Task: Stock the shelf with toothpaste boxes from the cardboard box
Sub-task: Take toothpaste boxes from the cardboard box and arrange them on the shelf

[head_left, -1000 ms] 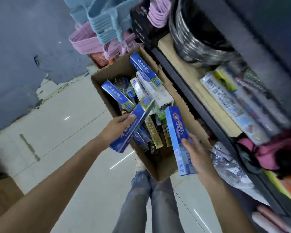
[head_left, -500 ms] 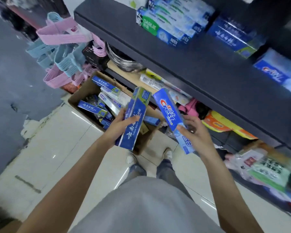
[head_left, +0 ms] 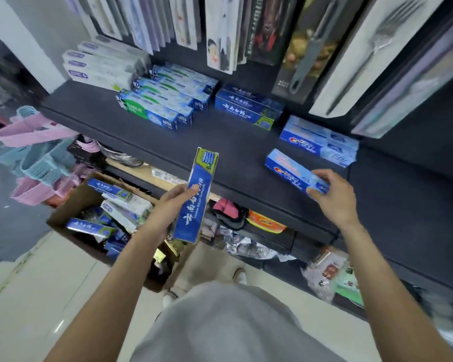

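My left hand grips a dark blue toothpaste box with a green end, held upright in front of the dark shelf. My right hand holds the near end of a light blue toothpaste box, whose far end lies on the shelf in front of a stack of matching light blue boxes. Dark blue boxes and green-and-blue boxes lie farther back. The cardboard box stands on the floor at lower left with several toothpaste boxes inside.
White boxes lie at the shelf's left end. Packaged utensils hang above the shelf. Pink and blue plastic hangers pile up on the left. Lower shelves hold bagged goods. Pale floor tiles spread at lower left.
Both hands have risen from the cardboard box to shelf height. The right hand has brought its light blue box onto the shelf. The view has tilted up to the shelf.
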Motion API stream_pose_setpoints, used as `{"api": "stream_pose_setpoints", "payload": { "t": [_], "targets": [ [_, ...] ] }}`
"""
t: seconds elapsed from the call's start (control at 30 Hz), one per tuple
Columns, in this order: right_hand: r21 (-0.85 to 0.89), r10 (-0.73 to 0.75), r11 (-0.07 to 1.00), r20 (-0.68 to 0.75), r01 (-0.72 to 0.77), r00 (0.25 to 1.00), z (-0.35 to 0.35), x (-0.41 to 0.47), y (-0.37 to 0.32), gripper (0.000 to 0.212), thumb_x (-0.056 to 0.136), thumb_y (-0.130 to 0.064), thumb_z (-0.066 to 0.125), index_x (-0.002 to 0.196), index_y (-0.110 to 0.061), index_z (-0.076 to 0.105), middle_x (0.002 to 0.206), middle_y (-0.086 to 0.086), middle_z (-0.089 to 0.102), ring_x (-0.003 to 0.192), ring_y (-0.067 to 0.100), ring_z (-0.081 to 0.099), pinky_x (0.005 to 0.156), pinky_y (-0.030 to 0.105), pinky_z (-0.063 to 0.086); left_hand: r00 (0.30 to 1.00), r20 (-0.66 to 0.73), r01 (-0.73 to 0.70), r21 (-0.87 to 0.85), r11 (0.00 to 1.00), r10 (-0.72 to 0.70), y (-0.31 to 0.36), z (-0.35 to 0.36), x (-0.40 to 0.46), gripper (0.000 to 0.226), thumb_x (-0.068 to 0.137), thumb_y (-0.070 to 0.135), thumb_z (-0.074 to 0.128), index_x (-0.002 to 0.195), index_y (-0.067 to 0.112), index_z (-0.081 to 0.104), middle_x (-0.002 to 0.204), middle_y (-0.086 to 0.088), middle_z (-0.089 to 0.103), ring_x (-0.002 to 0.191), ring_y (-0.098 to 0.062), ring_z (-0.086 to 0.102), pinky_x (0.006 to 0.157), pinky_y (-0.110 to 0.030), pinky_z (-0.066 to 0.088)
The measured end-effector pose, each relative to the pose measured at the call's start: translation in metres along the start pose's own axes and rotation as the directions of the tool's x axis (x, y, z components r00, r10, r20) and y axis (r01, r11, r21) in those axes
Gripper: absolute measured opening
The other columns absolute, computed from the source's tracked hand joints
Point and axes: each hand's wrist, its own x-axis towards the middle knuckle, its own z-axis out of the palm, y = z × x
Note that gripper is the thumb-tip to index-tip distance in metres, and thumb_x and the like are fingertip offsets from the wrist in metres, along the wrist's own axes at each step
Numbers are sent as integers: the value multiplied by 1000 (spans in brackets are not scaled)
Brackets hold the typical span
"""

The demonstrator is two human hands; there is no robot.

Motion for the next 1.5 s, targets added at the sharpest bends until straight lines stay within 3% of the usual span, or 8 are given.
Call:
{"api": "stream_pose_setpoints", "payload": {
  "t": [0.3,0.4,0.57,0.7,0.97,1.13,1.33,1.5],
  "targets": [
    [-415,-200,902,-162,117,966,10,60,40,33,78,4,62,108,-7,68,121,19,58,107,44,51,89,53,42,956,-130,-209,332,920,264,-7,48,26,29,87,23,67,112,24,53,97,3,64,82,-14,63,68,-25,52],
    [-257,-323,925,-145,279,935,24,46,-1,35,81,-7,64,116,-10,62,128,18,51,116,41,46,99,51,39,917,-2,-280,708,648,398,0,37,34,40,87,33,65,124,28,50,101,5,64,88,-17,61,75,-32,47],
    [-79,-524,779,462,622,715,51,43,-93,79,83,-40,68,148,-31,23,150,1,34,139,21,26,113,41,21,824,337,-411,909,72,456,42,32,67,49,88,33,62,134,27,48,120,0,64,107,-25,60,86,-34,43],
    [-46,-431,877,368,479,824,64,70,-116,58,84,-28,68,135,-30,40,131,-2,54,120,21,49,88,40,44,749,449,-440,887,-142,487,72,30,101,50,89,39,59,137,28,45,132,1,57,121,-23,50,98,-37,33],
    [-408,-200,881,142,241,970,82,133,-108,42,89,-11,59,128,-20,46,125,12,54,107,35,53,78,41,47,839,115,-149,989,22,532,79,-35,152,64,93,30,54,149,22,24,157,-1,18,145,-23,12,115,-45,16],
    [-671,-159,711,139,211,977,109,149,-124,38,89,-13,54,126,-5,50,148,17,30,136,35,25,111,48,24,883,121,-133,991,-5,453,81,-60,169,70,93,28,52,151,22,14,159,1,10,146,-21,8,117,-45,14],
    [-463,-417,764,175,448,892,122,82,-158,38,88,-16,57,125,-10,57,136,13,49,131,33,38,111,50,24,812,126,-239,962,128,571,77,-61,153,62,89,22,57,145,17,33,150,-7,34,139,-29,28,110,-45,28],
    [-188,-500,792,346,581,794,139,11,-185,22,92,-17,52,110,-16,64,100,2,70,88,27,66,71,35,50,714,-9,-314,890,331,700,14,-78,83,37,88,31,46,119,16,59,104,-1,64,101,-26,54,85,-39,46]
  ]
}}
